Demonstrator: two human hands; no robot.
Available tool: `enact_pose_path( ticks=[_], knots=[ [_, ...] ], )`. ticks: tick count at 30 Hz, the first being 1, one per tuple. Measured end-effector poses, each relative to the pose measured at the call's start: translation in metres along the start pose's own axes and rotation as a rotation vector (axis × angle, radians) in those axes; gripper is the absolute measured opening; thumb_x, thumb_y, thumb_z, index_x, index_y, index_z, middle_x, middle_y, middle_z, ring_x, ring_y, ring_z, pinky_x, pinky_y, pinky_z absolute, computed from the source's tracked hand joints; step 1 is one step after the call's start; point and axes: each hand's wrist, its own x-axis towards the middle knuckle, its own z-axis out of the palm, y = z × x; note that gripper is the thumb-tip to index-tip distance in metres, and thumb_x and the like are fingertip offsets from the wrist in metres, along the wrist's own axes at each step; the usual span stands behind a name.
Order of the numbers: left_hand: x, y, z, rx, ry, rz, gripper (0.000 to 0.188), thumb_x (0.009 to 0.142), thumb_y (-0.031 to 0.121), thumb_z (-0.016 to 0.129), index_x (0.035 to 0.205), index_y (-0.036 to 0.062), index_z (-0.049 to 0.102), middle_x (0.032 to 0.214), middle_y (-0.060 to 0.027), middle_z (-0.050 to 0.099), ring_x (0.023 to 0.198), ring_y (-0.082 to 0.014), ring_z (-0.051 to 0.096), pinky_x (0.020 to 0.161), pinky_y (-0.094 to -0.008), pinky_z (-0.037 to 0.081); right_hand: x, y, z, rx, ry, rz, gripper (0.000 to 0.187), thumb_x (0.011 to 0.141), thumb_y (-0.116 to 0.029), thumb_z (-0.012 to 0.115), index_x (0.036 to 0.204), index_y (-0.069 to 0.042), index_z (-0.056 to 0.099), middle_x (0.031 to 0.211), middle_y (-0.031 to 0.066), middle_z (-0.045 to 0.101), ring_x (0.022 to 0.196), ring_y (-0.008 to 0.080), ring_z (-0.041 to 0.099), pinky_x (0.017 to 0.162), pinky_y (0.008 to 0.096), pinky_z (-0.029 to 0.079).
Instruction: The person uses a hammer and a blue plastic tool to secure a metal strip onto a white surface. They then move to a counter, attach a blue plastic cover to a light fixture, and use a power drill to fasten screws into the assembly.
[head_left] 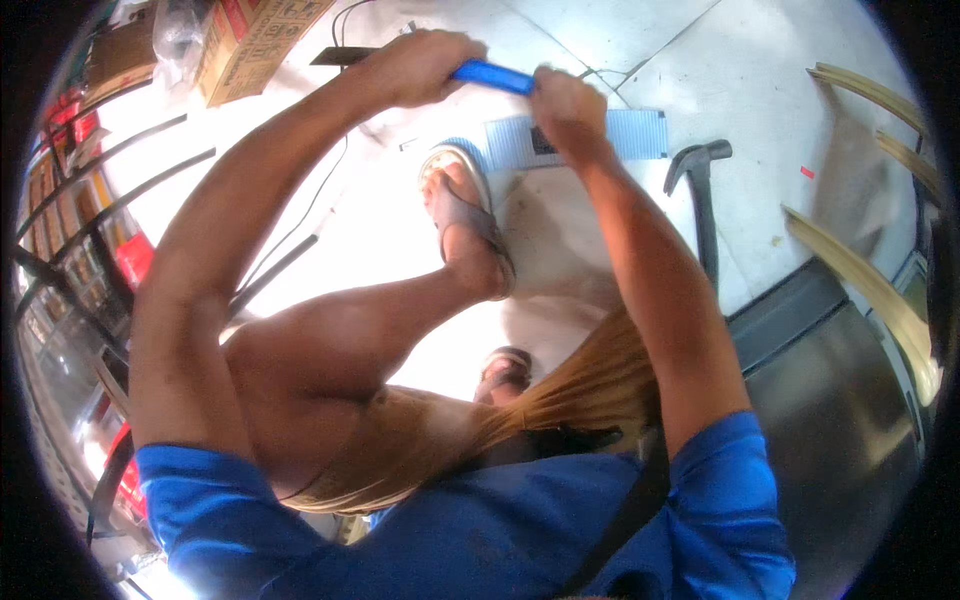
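Observation:
My left hand [425,68] and my right hand [570,105] are both closed round a blue bar [495,77], whose middle shows between them. A dark flat strip [342,56] sticks out to the left beyond my left hand; I cannot tell whether it belongs to the same object. Below my right hand, a light-blue striped strip [635,133] lies on the floor with a dark patch near its middle. A dark claw hammer [704,200] rests on the floor to the right of my right forearm.
My sandalled foot [465,210] stands on the pale tiled floor [740,60]. A cardboard box [260,50] is at the far left, near dark metal bars [120,150]. Curved pale-gold pieces [860,280] and a dark glossy panel [830,380] are at the right. Thin cables run across the floor.

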Motion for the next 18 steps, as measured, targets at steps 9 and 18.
enact_pose_path(
  ticks=[9,18],
  knots=[
    [0.005,0.016,0.029,-0.03,-0.026,0.195,0.013,0.086,0.011,0.069,0.097,0.0069,0.062,0.088,-0.0129,0.068,0.091,-0.0331,0.069,0.078,-0.0469,0.052,-0.073,0.073,-0.076,-0.326,-0.039,-0.2,0.052,0.084,-0.03,0.079,0.13,-0.01,0.062,0.132,0.0129,0.06,0.126,0.0339,0.052,0.103,0.0444,0.045],
    [0.001,0.108,-0.047,-0.147,0.262,0.25,0.036,0.081,0.013,0.074,0.113,0.0096,0.059,0.107,-0.0137,0.062,0.105,-0.0322,0.061,0.091,-0.0502,0.047,-0.092,0.007,-0.148,1.211,-0.119,0.463,0.056,0.092,-0.039,0.072,0.132,-0.002,0.058,0.116,0.0173,0.066,0.095,0.0285,0.067,0.087,0.041,0.055]
  ],
)
